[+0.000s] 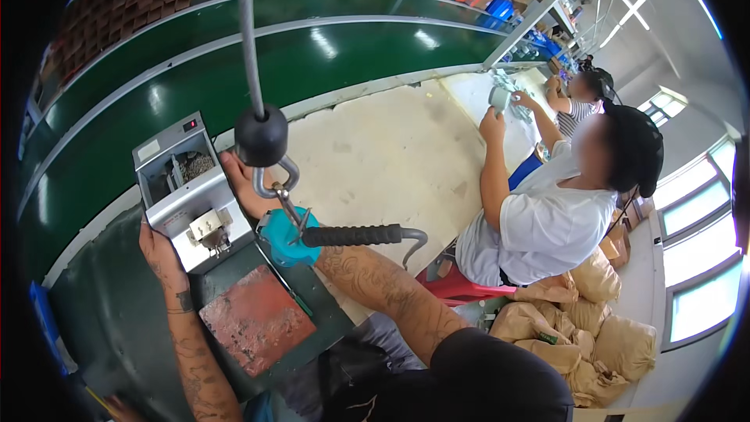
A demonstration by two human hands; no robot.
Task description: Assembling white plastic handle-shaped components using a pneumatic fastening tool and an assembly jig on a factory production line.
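A silver metal screw feeder (199, 227) stands on the dark bench, tilted in my view. Its open tray holds a heap of small metal screws (197, 166), and a small red display glows at the far end. My left hand (162, 256) lies along the feeder's left side, fingers against the metal. From the other side my right hand (247, 187) holds it, partly hidden behind a hanging hook (275, 180). Below that hook hangs a teal power tool (287, 238) with a black ribbed cord sleeve, in front of my right wrist.
A worn red pad (258, 320) and a thin green-tipped rod (295, 297) lie nearer me. To the right stretches a pale worktop (375, 156), where a co-worker (547, 203) handles a pale green part. Behind that person lie several tan sacks (570, 328). A green conveyor belt (351, 51) runs beyond.
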